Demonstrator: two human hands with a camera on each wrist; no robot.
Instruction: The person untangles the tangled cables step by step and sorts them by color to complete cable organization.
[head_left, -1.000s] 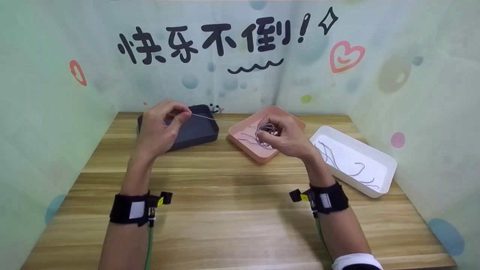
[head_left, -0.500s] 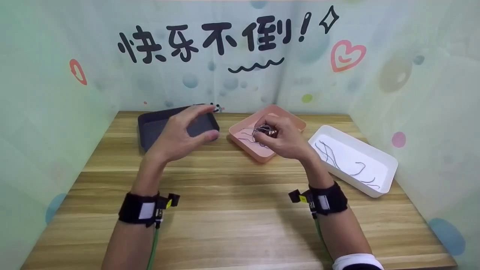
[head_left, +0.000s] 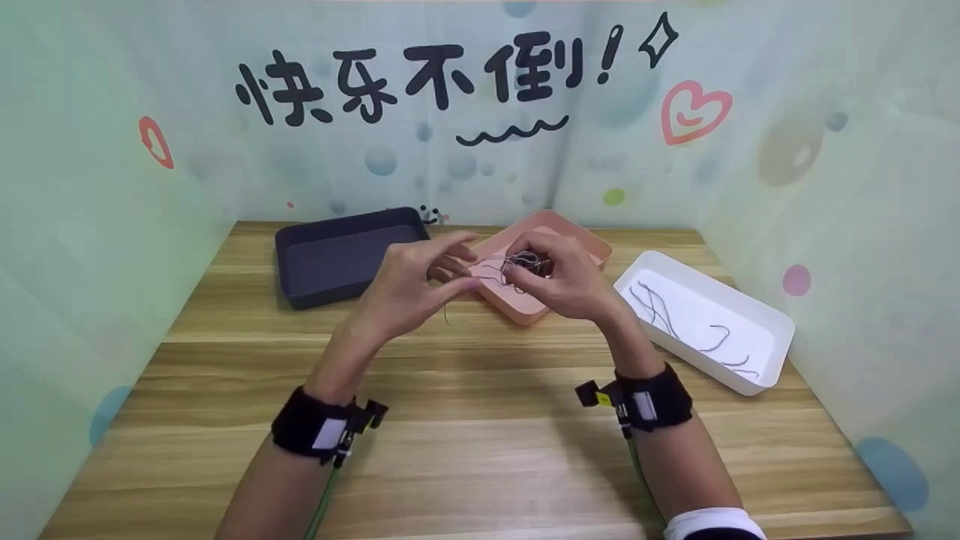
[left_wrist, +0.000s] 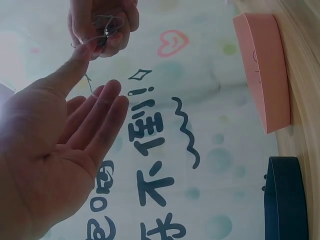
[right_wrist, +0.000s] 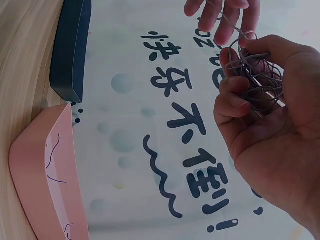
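Left hand (head_left: 405, 289): fingers lay extended, thumb apart. Right hand (head_left: 570, 277), just right of it: fingers were curled. Left forearm (head_left: 266, 491), right forearm (head_left: 686, 469): slanted inward from near side.

"What's the table (head_left: 465, 450) made of?"
"It looks like wood, smooth, with a soft shine."
"And the dark tray (head_left: 337, 259)?"
"It looks like smooth plastic, but dull. The pink tray (left_wrist: 270, 75) and the white tray (head_left: 720, 304) look like plastic too."
"Is the back wall (head_left: 337, 165) paper?"
"More like thin cloth, with soft creases."
"And the tangled string (right_wrist: 272, 82)?"
"It might be thread or wire. I can't tell."
"The black wristband (head_left: 300, 424)?"
"Dull cloth, it looks like."
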